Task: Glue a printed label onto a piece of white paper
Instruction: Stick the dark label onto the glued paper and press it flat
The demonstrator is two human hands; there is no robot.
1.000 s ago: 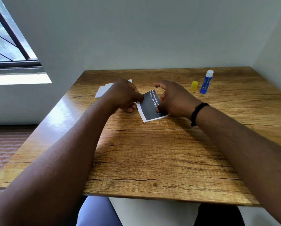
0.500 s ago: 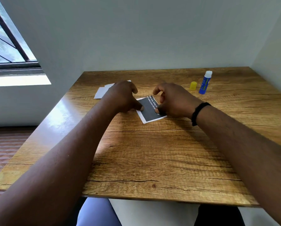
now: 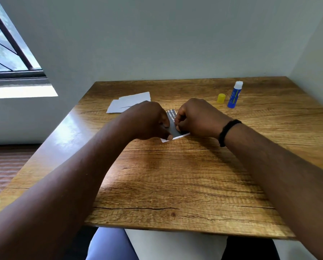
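Note:
A dark grey printed label (image 3: 172, 126) with white text lies flat on a piece of white paper (image 3: 177, 137), whose edge shows along the near side, at the middle of the wooden table (image 3: 175, 175). My left hand (image 3: 147, 121) presses its fingertips on the label's left part. From the right, my right hand (image 3: 198, 117) has curled fingers down on the label. Between the two hands only a narrow strip of the label shows. The blue glue stick (image 3: 234, 94) stands uncapped at the back right, with its yellow cap (image 3: 221, 98) beside it.
Two spare white paper pieces (image 3: 128, 104) lie overlapped at the back left of the table. Walls close the table in at the back and right. A window is at the left, with floor below the table's left edge.
Both hands have closed in over the label, so less of it shows. The label and paper now lie flat on the table.

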